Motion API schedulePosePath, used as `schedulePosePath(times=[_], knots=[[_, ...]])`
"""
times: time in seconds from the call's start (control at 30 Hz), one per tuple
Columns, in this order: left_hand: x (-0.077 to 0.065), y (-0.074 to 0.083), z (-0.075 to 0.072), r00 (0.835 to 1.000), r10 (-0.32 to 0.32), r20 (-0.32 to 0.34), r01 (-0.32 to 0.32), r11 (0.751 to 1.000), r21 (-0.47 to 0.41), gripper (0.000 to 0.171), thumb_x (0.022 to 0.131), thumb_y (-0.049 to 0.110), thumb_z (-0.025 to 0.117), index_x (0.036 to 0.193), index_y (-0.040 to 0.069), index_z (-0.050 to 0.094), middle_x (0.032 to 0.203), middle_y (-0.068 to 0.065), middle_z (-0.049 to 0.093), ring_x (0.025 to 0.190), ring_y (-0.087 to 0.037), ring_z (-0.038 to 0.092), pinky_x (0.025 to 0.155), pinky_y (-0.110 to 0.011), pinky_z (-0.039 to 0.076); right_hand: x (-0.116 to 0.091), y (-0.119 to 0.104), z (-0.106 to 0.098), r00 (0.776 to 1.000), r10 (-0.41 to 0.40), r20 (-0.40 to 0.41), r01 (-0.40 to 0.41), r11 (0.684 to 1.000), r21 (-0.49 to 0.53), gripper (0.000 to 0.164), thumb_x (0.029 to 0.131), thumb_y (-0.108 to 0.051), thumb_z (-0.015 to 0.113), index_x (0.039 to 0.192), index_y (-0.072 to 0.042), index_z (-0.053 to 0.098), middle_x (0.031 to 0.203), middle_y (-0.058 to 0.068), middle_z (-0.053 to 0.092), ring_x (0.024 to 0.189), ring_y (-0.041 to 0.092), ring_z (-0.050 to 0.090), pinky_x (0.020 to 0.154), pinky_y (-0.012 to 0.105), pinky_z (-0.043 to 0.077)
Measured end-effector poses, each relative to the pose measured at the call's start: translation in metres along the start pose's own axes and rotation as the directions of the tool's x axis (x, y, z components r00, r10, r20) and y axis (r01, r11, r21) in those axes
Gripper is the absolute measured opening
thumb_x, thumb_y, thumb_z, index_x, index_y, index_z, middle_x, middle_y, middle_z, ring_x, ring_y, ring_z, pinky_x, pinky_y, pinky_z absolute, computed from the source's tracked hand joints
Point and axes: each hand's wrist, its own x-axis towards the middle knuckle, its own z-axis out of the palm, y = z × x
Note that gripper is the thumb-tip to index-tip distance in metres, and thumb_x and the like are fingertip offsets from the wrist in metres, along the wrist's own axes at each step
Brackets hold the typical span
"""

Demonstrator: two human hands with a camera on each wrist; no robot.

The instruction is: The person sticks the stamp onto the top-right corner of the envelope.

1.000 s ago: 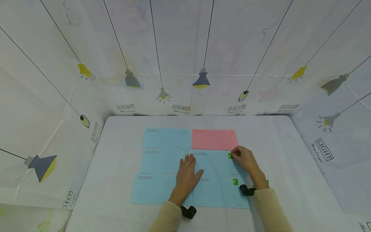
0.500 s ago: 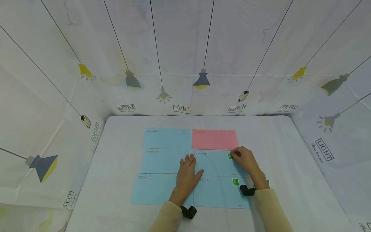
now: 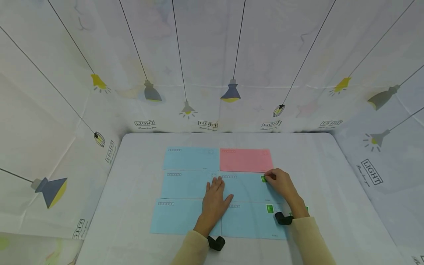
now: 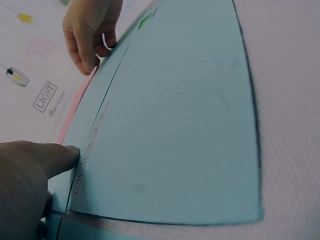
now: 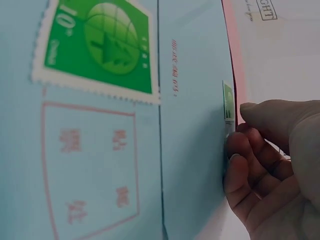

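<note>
L grip (image 3: pixel 215 200): hand flat, fingers straight, on blue envs. (image 3: pixel 185 184); holds nothing. R grip (image 3: pixel 281 183): fingers curled at green stamp (image 3: pixel 263 179), top R corner of mid-row R env. (image 3: pixel 246 189) on counter (image 3: pixel 132 176); can't tell if pinched. Env. contents hidden.

Place: I see a cloth-walled booth (image 3: pixel 394 206), wider setting unclear | Evidence: lamp-printed cloth (image 3: pixel 208 48) on three sides, white table (image 3: pixel 135 165) between.
</note>
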Motion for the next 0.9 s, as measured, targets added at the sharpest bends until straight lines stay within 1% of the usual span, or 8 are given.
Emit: schedulePosePath(times=[0.1, 0.23, 0.43, 0.7, 0.9], knots=[[0.0, -0.001, 0.001, 1.0, 0.009, -0.01, -0.009, 1.0, 0.004, 0.064, 0.086, 0.044, 0.063, 0.134, 0.002, 0.051, 0.144, -0.011, 0.046, 0.137, -0.028, 0.039, 0.112, -0.048, 0.032, 0.0, -0.001, -0.002, 1.0, 0.004, -0.013, -0.004, 1.0, 0.021, 0.016, 0.09, -0.019, 0.063, 0.1, -0.008, 0.067, 0.097, 0.009, 0.066, 0.086, 0.022, 0.059, 0.078, 0.04, 0.051], [-0.001, -0.004, -0.001, 1.0, -0.002, -0.026, 0.002, 1.0, 0.001, 0.065, 0.086, 0.043, 0.064, 0.134, 0.002, 0.05, 0.144, -0.012, 0.045, 0.137, -0.028, 0.039, 0.112, -0.049, 0.032, 0.001, -0.003, -0.004, 1.0, 0.0, -0.01, 0.0, 0.999, 0.033, 0.02, 0.091, -0.023, 0.061, 0.104, -0.008, 0.066, 0.1, 0.01, 0.066, 0.088, 0.023, 0.059, 0.08, 0.041, 0.052], [-0.001, -0.003, -0.002, 1.0, 0.0, -0.01, 0.0, 1.0, -0.03, 0.065, 0.087, 0.042, 0.064, 0.135, 0.0, 0.049, 0.145, -0.013, 0.044, 0.138, -0.029, 0.037, 0.112, -0.05, 0.031, -0.004, -0.002, -0.013, 0.999, 0.038, -0.018, -0.038, 0.999, 0.008, 0.022, 0.092, -0.026, 0.059, 0.106, -0.009, 0.065, 0.101, 0.009, 0.065, 0.09, 0.022, 0.059, 0.081, 0.041, 0.053], [0.0, 0.001, -0.002, 1.0, -0.002, 0.005, 0.002, 1.0, -0.021, 0.065, 0.086, 0.043, 0.064, 0.135, 0.001, 0.049, 0.145, -0.012, 0.045, 0.138, -0.028, 0.038, 0.113, -0.049, 0.031, -0.022, -0.001, -0.032, 0.998, 0.053, -0.02, -0.053, 0.998, -0.021, 0.026, 0.092, -0.029, 0.059, 0.108, -0.009, 0.065, 0.102, 0.009, 0.066, 0.09, 0.022, 0.06, 0.078, 0.038, 0.051], [0.0, 0.002, -0.002, 1.0, 0.004, 0.001, -0.004, 1.0, -0.009, 0.065, 0.086, 0.043, 0.065, 0.134, 0.002, 0.05, 0.144, -0.012, 0.046, 0.137, -0.029, 0.039, 0.112, -0.049, 0.032, -0.04, 0.001, -0.046, 0.996, 0.091, -0.007, -0.092, 0.995, -0.037, 0.031, 0.093, -0.034, 0.058, 0.11, -0.009, 0.064, 0.101, 0.009, 0.065, 0.09, 0.022, 0.059, 0.074, 0.034, 0.051]])
